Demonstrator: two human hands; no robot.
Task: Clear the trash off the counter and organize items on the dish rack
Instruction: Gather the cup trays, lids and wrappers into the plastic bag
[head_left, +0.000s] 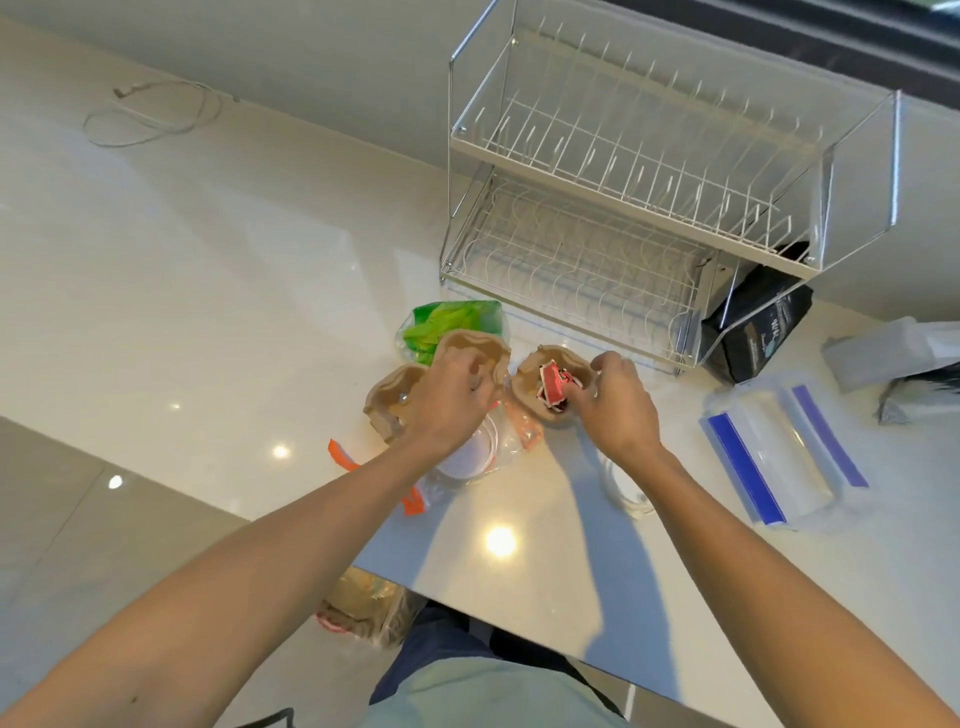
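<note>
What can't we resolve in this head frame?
- Left hand: its fingers curl into the brown cardboard cup carrier, so the grasp is hidden.
- Clear cup and lid: half covered by the left wrist.
- Red wrapper in the carrier's right pocket: print is too small to read.
- Black pouch: partly screened by the dish rack wires; label is unreadable.
- Bag below the counter edge: blurred.

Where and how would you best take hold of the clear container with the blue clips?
Grip the container across its two long sides, by the blue clips, coming down from above. It lies flat on the counter, apart from the other items, and those sides are parallel, so the fingers can likely close on them evenly.
</note>
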